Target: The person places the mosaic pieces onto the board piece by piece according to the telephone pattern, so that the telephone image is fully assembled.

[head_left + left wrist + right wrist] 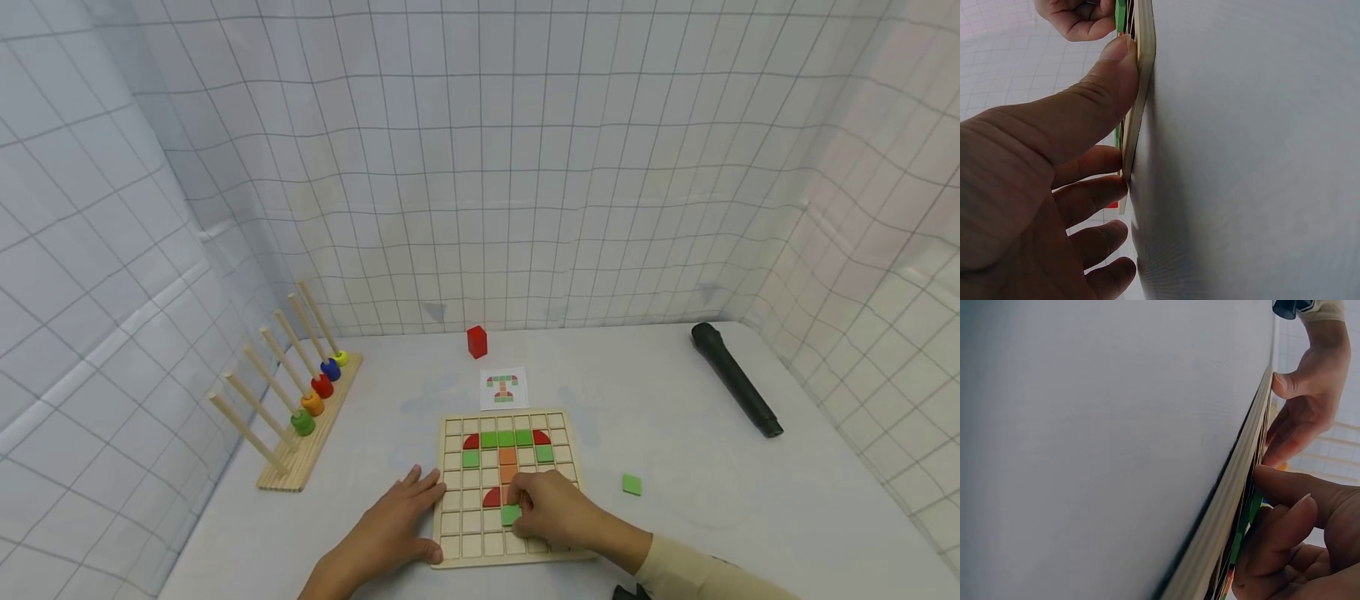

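Note:
A wooden grid board (471,546) lies flat on the table, with red quarter-round, green square and orange square tiles set in some of its cells. My left hand (393,529) touches the board's left edge with thumb and fingertips, fingers fairly straight and spread. Over the lower middle of the board, my right hand (555,507) has curled fingers and pinches a green square tile (510,515) at its cell. Left of that tile sits a red quarter-round tile (491,498). The right hand covers cells beside the tile. In the right wrist view, thumb and fingers meet at green tiles (1250,509).
Behind the board lies a pattern card (487,402), with a red block (477,342) farther back. One loose green tile (632,484) is right of the board. A pegged wooden stand with colored beads (300,479) stands left; a black microphone (735,379) lies right.

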### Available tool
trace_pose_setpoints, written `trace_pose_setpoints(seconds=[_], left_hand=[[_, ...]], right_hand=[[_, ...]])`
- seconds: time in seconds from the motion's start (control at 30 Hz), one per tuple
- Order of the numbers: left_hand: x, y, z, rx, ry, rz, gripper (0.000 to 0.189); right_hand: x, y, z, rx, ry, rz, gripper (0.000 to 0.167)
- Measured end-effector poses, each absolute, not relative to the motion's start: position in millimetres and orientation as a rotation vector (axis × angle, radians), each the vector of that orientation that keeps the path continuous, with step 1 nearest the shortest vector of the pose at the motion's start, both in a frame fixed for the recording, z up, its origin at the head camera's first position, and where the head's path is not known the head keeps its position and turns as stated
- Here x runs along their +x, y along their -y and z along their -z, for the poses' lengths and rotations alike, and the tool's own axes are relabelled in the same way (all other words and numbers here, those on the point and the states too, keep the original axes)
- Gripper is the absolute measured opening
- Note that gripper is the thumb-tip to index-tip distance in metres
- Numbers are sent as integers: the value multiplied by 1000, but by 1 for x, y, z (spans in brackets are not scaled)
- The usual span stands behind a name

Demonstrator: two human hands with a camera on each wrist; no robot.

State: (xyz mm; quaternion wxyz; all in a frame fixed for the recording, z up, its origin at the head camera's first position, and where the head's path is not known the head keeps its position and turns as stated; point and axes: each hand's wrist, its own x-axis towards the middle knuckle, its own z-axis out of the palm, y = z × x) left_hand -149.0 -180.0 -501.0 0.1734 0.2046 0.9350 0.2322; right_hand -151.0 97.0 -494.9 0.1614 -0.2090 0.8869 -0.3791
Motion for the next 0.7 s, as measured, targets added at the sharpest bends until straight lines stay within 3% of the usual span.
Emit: trace_pose_setpoints(seconds=[0.7], left_hand=[[-150, 180, 504, 573, -2648, -657, 92]], right_hand=[[-151, -100, 495, -618, -2547, 1066, 23]])
